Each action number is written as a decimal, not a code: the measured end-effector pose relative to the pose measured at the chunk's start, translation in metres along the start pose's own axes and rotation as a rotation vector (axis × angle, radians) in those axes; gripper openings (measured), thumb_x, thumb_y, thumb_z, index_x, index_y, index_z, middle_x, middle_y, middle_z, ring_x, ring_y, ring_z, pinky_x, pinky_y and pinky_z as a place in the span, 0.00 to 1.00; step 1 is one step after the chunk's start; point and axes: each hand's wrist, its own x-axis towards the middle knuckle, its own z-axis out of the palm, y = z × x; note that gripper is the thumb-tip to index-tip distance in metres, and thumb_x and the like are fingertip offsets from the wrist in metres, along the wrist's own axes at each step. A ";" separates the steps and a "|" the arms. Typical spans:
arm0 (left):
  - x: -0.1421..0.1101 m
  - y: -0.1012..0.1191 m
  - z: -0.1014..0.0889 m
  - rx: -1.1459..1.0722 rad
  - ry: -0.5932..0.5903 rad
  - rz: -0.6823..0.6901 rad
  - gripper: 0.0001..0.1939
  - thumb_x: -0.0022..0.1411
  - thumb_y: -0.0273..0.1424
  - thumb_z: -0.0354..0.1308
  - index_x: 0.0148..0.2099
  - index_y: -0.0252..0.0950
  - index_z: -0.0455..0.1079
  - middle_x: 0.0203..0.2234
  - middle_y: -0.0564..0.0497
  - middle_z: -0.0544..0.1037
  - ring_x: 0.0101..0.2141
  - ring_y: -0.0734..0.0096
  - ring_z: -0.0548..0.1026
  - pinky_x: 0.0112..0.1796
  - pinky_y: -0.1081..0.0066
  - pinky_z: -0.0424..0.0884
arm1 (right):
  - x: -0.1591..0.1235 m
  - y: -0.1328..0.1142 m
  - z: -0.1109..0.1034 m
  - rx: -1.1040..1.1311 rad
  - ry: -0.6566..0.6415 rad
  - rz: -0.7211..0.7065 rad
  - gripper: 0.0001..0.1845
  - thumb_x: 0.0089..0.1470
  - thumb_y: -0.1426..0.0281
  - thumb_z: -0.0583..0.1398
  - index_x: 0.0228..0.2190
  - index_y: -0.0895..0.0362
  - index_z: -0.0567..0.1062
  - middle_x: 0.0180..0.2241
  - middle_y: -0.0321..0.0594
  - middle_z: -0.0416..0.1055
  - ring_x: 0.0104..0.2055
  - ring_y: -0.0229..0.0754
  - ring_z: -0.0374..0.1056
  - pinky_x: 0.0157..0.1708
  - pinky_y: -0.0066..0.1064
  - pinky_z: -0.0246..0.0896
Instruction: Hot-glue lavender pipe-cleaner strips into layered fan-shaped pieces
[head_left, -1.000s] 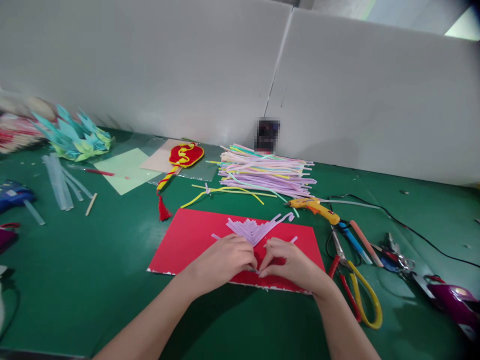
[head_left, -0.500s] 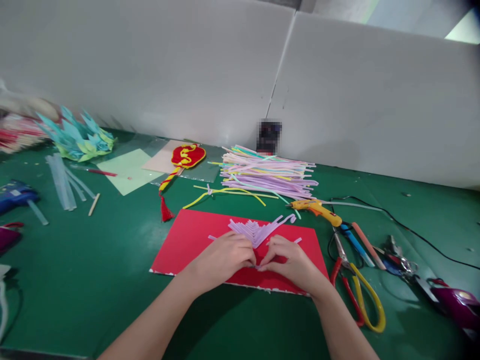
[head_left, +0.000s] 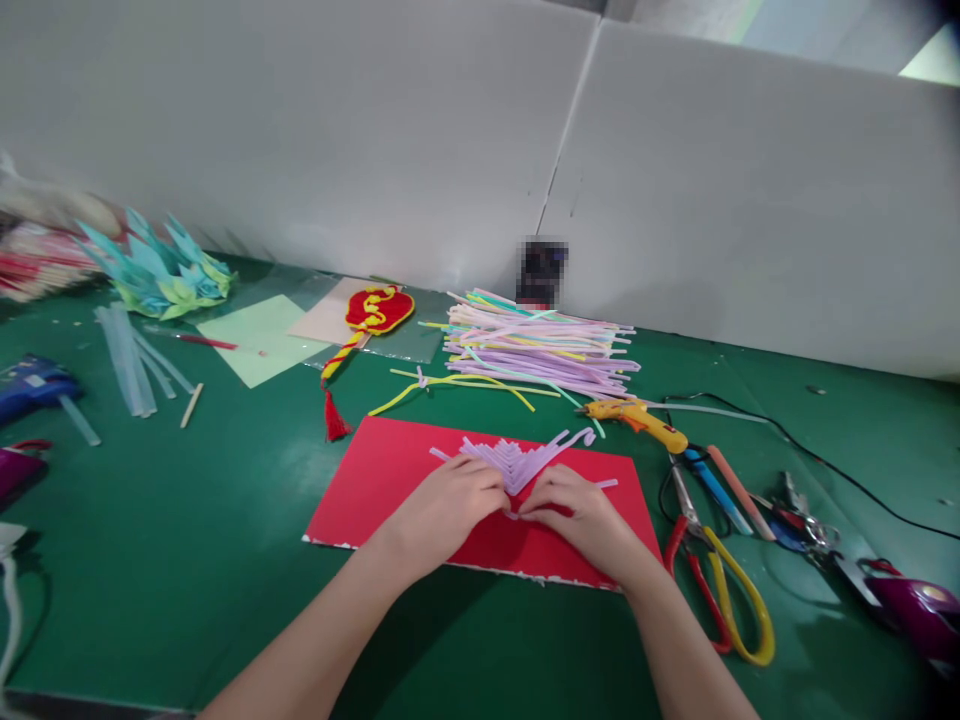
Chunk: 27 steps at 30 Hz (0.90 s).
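Observation:
A lilac pipe cleaner runs through both my hands, its ends sticking out on either side and its middle showing between my fingertips. My left hand pinches it from the left, my right hand from the right; the fingers cover most of it. Just beyond the fingertips lies a chevron of nested lilac pipe cleaners, with one curled end at the upper right. Everything here is over a red board with a ragged white front edge.
Behind the board lies a pile of pastel pipe cleaners. A yellow glue gun and red-and-yellow-handled scissors lie to the right. Leftward are a red fan ornament, green paper, clear glue sticks and a blue glue gun.
Both hands have moved slightly away from me, bringing the held pipe cleaner closer to the chevron's tip. Its protruding ends have shifted right. The view has shifted a little.

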 end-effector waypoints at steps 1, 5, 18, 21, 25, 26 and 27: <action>0.001 0.000 0.001 0.013 0.013 -0.009 0.10 0.63 0.24 0.48 0.39 0.36 0.70 0.36 0.51 0.75 0.41 0.68 0.71 0.46 0.65 0.63 | 0.000 0.002 0.000 -0.020 0.019 0.004 0.08 0.54 0.69 0.57 0.29 0.52 0.77 0.30 0.39 0.72 0.36 0.40 0.66 0.36 0.34 0.63; 0.003 0.010 0.008 0.080 0.095 -0.079 0.13 0.64 0.26 0.46 0.49 0.35 0.66 0.45 0.46 0.72 0.48 0.64 0.68 0.49 0.62 0.64 | 0.000 0.011 0.003 -0.057 0.093 0.026 0.08 0.54 0.71 0.57 0.28 0.53 0.77 0.33 0.40 0.71 0.38 0.41 0.66 0.39 0.35 0.64; -0.002 0.028 0.037 0.174 0.011 -0.206 0.29 0.64 0.41 0.45 0.61 0.29 0.52 0.60 0.39 0.55 0.59 0.55 0.53 0.55 0.55 0.57 | 0.002 0.015 -0.001 -0.121 0.050 -0.057 0.10 0.55 0.69 0.56 0.29 0.52 0.78 0.35 0.42 0.70 0.41 0.42 0.65 0.40 0.36 0.64; -0.002 0.028 0.040 0.178 0.019 -0.237 0.31 0.62 0.42 0.47 0.61 0.27 0.52 0.59 0.37 0.55 0.59 0.53 0.53 0.55 0.55 0.57 | 0.003 0.011 -0.002 -0.128 0.035 -0.050 0.10 0.55 0.68 0.56 0.30 0.52 0.78 0.36 0.42 0.70 0.41 0.42 0.65 0.41 0.36 0.63; -0.001 0.025 0.045 0.166 0.033 -0.277 0.31 0.62 0.41 0.47 0.61 0.28 0.51 0.59 0.36 0.55 0.59 0.54 0.53 0.55 0.54 0.57 | 0.001 0.010 -0.003 -0.144 0.004 -0.033 0.10 0.55 0.68 0.55 0.30 0.51 0.78 0.36 0.42 0.70 0.42 0.42 0.65 0.42 0.36 0.62; -0.001 0.024 0.045 0.164 0.028 -0.283 0.31 0.63 0.42 0.47 0.61 0.28 0.51 0.59 0.37 0.55 0.59 0.54 0.53 0.55 0.54 0.57 | 0.001 0.010 -0.004 -0.152 -0.001 -0.028 0.11 0.55 0.68 0.55 0.30 0.51 0.78 0.36 0.41 0.70 0.42 0.42 0.64 0.43 0.36 0.62; -0.001 0.023 0.046 0.162 0.020 -0.284 0.31 0.63 0.42 0.46 0.61 0.28 0.51 0.60 0.37 0.55 0.59 0.55 0.52 0.55 0.55 0.56 | 0.000 0.011 -0.004 -0.163 -0.002 -0.022 0.11 0.56 0.68 0.55 0.30 0.51 0.78 0.36 0.41 0.70 0.42 0.42 0.64 0.43 0.36 0.61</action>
